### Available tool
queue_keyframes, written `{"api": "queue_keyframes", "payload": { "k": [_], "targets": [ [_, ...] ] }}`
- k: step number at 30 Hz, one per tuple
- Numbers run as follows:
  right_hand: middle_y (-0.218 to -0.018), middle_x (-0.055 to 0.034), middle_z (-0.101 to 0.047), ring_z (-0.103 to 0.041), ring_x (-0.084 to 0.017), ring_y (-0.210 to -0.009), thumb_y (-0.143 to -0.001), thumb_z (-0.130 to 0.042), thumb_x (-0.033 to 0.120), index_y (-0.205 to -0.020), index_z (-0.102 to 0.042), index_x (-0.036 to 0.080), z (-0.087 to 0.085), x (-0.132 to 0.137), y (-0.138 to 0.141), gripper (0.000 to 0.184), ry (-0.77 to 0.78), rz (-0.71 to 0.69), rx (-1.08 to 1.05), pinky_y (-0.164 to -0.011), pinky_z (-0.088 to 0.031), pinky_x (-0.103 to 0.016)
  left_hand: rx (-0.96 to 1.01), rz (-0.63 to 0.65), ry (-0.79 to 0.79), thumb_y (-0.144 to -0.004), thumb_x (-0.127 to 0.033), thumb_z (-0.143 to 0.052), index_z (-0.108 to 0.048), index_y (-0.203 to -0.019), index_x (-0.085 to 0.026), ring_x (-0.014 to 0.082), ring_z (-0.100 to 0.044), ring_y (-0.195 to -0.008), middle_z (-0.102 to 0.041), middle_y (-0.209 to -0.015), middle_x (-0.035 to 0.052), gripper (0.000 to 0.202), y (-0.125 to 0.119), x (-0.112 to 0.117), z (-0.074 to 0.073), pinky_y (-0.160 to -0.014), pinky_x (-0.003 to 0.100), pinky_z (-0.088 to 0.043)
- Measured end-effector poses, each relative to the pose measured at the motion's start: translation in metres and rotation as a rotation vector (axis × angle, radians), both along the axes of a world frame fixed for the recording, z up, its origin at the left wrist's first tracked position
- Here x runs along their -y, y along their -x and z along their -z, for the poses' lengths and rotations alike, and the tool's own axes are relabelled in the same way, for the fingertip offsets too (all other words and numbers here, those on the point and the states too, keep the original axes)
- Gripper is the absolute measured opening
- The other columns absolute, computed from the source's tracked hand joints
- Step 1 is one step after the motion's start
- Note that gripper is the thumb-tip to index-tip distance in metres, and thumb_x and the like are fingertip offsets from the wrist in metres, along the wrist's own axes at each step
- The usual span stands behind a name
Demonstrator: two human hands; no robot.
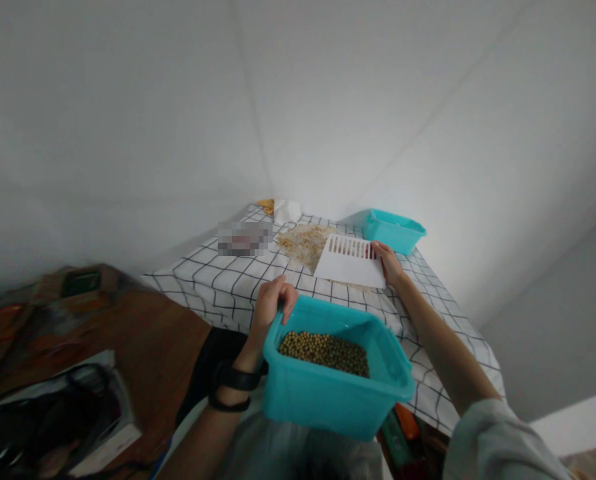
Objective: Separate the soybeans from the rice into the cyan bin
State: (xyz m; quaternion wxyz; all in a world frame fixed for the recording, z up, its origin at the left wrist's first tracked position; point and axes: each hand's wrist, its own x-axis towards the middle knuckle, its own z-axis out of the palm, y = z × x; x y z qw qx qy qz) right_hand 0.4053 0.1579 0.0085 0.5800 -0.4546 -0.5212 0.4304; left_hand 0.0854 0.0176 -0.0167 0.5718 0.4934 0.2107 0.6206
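Note:
My left hand (274, 301) is closed over the left rim of a turquoise plastic bin (328, 407) held at my lap by the table's front edge. Small round dried beans (323, 352), yellowish to olive, cover the bin's floor. My right hand (389, 263) grips the right edge of a white slotted board (351, 268). The board lies over the table, its row of slots on the far side. Beyond its left edge, a flat patch of pale yellow flakes (305, 243) is spread on the checked tablecloth (238, 270).
A second turquoise bin (395, 230) stands at the table's back right. A white crumpled cloth or paper (287, 211) and a yellow item (267, 206) lie at the back. A blurred-out object (245, 239) sits left. A box with dark items (101, 413) is on the floor.

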Motion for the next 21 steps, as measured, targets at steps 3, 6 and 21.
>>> {"api": "queue_keyframes", "payload": {
  "k": [3, 6, 21],
  "targets": [
    [-0.132, -0.0102, -0.066, -0.069, -0.025, -0.111, -0.100, -0.067, 0.039, -0.131, -0.064, 0.018, -0.0005, 0.0001, -0.0003, 0.037, 0.003, -0.014, 0.007, -0.093, -0.060, -0.046, 0.003, 0.000, 0.000, -0.090, -0.053, -0.059, -0.047, -0.035, -0.024, 0.0117, -0.035, -0.034, -0.035, -0.029, -0.0001, 0.064, -0.0002, -0.0006, 0.0000, -0.045, 0.032, -0.027],
    [-0.132, -0.0100, -0.067, -0.069, -0.025, -0.111, -0.100, -0.067, 0.039, -0.131, -0.065, 0.018, -0.0011, 0.0007, -0.0001, 0.037, 0.006, -0.034, 0.011, -0.093, -0.060, -0.046, 0.004, -0.001, -0.001, -0.089, -0.053, -0.060, -0.048, -0.035, -0.023, 0.0117, -0.034, -0.033, -0.035, -0.029, -0.0002, 0.063, -0.0003, -0.0010, 0.0005, -0.045, 0.032, -0.025],
    [-0.129, -0.0101, -0.067, -0.070, -0.024, -0.108, -0.100, -0.067, 0.039, -0.131, -0.064, 0.017, -0.0066, 0.0070, 0.0021, 0.037, 0.050, -0.211, 0.099, -0.090, -0.061, -0.044, 0.006, -0.008, -0.014, -0.089, -0.052, -0.059, -0.047, -0.035, -0.024, 0.0123, -0.034, -0.034, -0.035, -0.029, -0.0010, 0.063, 0.0008, -0.0032, 0.0036, -0.046, 0.033, -0.026]
  ]
}}
